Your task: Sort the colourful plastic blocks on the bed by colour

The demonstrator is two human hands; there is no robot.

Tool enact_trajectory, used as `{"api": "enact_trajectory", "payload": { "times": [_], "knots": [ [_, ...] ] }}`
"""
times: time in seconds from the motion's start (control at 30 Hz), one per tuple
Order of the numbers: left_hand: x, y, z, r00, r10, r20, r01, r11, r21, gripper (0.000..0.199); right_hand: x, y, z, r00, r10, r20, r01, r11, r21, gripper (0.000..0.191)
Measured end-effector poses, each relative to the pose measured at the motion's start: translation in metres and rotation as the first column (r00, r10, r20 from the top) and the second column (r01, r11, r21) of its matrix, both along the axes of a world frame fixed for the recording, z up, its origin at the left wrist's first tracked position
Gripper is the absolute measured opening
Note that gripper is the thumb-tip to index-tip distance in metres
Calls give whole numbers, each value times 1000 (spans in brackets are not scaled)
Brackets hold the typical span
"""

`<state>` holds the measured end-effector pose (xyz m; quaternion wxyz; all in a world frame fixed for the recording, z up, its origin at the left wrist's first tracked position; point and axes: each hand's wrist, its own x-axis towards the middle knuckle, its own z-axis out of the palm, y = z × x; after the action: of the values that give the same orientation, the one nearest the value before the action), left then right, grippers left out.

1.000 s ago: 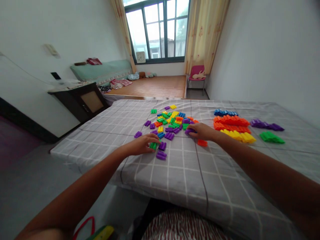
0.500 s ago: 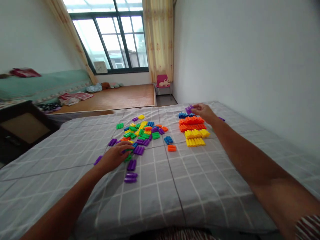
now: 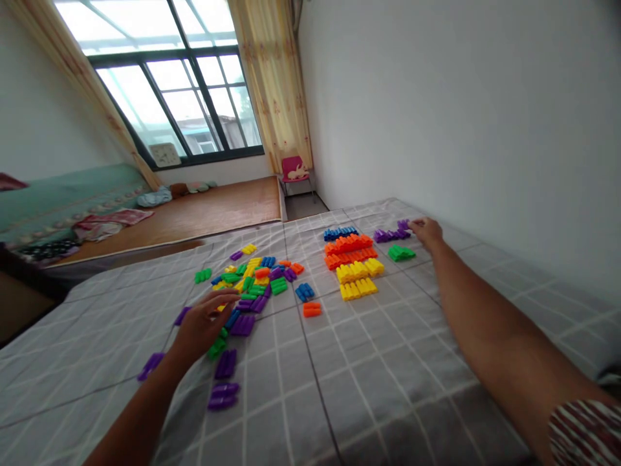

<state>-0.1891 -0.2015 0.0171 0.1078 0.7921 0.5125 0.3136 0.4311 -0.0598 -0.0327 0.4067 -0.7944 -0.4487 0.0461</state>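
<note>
At the far right of the bed, the fingertips of my right hand [image 3: 427, 233] pinch a small purple block [image 3: 403, 224]. That block is at the right end of a purple row [image 3: 385, 236], and I cannot tell whether it rests on the sheet. Just in front lies a green group of blocks [image 3: 401, 253]. Over the left edge of a mixed pile of ribbed plastic blocks [image 3: 257, 285], my left hand [image 3: 206, 320] has its fingers bent and apart, nothing visibly held. Purple blocks [image 3: 242, 325] and green ones lie beside it, partly hidden.
Blue [image 3: 340, 233], orange [image 3: 348, 251] and yellow rows [image 3: 359, 289] stand in the middle. A loose blue block [image 3: 305, 292] and an orange one [image 3: 312, 309] lie between rows and pile. The checked sheet [image 3: 378, 375] covers the bed; a wall [image 3: 460, 116] borders its right side.
My right hand has moved right with the purple block, from behind the blue row to the purple row. My left hand stays by the pile. The view has turned right.
</note>
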Motion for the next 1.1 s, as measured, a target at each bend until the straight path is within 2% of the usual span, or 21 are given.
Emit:
{"api": "enact_trajectory", "payload": {
  "times": [0.13,0.23,0.3,0.4,0.47,0.63,0.8,0.93,1.1],
  "knots": [
    [-2,-3,-9,999,30,19,-30,1000,-8,42,-2,11,1,997,-9,80,9,1000,2,26],
    [-6,-4,-13,999,39,30,-39,999,-16,43,7,6,0,995,-92,28,91,996,17,22],
    [-8,-4,-13,999,42,32,-42,999,-15,43,14,1,-2,976,-114,-187,116,993,0,19],
    [-9,-2,-12,998,37,43,-37,999,-7,43,16,-2,-6,812,7,-584,6,1000,21,14],
    [-9,-2,-12,998,35,48,-35,999,-1,44,11,0,-9,729,74,-681,-43,997,63,11],
    [-10,-2,-14,999,29,21,-29,999,13,43,-11,9,-13,726,106,-679,-43,993,108,12],
    [-8,-4,-12,999,33,-1,-33,999,16,46,-21,7,-8,739,176,-651,-91,982,163,7],
    [-6,-4,-10,999,38,7,-38,999,22,47,-12,-1,-1,852,104,-512,-59,993,103,8],
    [-8,-4,-12,999,33,5,-33,999,26,47,10,-12,1,888,83,-453,-66,996,54,20]
  ]
}}
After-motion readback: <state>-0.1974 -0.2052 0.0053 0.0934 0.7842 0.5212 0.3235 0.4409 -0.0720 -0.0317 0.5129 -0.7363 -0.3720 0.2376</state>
